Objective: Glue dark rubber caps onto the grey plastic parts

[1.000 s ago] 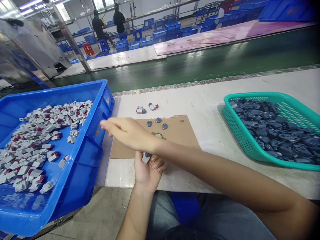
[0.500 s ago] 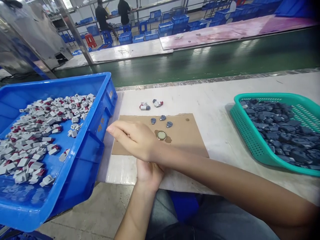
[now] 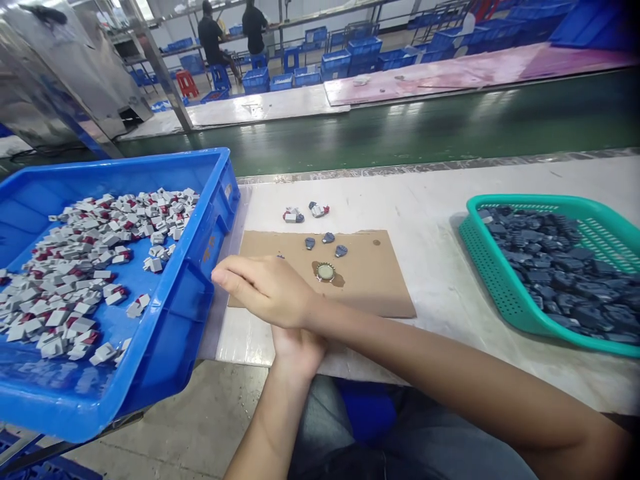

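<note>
The right hand (image 3: 265, 288) is lying across the front of the flat brown cardboard sheet (image 3: 380, 280), fingers stretched out flat and close together toward the big blue plastic crate (image 3: 200, 267); it is holding nothing that shows. Compared with a second ago it is sitting lower and a little nearer the table edge, its fingertips just short of the crate wall instead of reaching up over it.

The left hand (image 3: 297, 350) is resting beneath the right wrist at the table's near edge. A second ago a small grey piece was showing between its curled fingers; now the right forearm is covering them, so I cannot tell whether the fingers are closed or what they are gripping.

The small round brass-coloured cap (image 3: 325, 271), hidden behind the right hand a second ago, is now showing on the cardboard just beside that hand. Beyond it three small dark blue pieces (image 3: 325, 244) are lying in a row, and two small assembled grey-and-red pieces (image 3: 306, 212) are lying on the white table (image 3: 425, 200) past the cardboard.

The crate is holding a heap of small grey and red plastic parts (image 3: 85, 267). Well to the right, a teal mesh basket (image 3: 500, 293) is holding dark blue plastic parts (image 3: 560, 267).
</note>
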The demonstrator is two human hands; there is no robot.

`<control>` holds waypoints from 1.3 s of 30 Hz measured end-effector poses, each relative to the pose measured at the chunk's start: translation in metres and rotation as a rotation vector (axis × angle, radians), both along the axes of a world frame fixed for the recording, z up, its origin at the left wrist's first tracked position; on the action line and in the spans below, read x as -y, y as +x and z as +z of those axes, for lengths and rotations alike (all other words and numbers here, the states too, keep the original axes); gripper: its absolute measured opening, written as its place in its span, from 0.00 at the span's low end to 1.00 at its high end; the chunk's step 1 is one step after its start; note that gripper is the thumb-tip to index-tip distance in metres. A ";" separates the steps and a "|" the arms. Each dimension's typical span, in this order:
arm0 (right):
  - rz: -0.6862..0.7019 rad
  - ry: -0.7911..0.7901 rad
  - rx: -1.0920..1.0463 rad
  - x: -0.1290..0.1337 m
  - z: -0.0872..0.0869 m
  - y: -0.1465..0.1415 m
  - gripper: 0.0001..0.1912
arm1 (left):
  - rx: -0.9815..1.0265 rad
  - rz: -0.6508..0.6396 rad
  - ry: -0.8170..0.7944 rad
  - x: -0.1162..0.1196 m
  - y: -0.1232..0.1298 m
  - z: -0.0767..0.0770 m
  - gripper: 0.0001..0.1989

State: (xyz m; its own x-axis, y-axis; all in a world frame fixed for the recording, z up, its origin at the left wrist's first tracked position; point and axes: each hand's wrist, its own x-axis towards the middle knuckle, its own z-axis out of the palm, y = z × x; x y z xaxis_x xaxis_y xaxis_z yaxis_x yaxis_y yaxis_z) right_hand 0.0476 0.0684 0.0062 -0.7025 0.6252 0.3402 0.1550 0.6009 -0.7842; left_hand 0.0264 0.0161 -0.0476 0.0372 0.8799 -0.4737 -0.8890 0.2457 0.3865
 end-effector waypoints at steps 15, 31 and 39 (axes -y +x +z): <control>-0.436 -0.120 0.317 0.047 0.010 0.123 0.18 | -0.396 0.135 0.304 0.017 0.023 -0.004 0.10; -0.552 -0.204 0.011 0.071 -0.011 0.155 0.09 | 0.160 -0.214 0.213 0.023 0.037 0.023 0.17; -0.407 -0.081 0.030 0.071 -0.010 0.155 0.16 | 0.001 -0.223 -0.101 0.021 0.051 0.019 0.13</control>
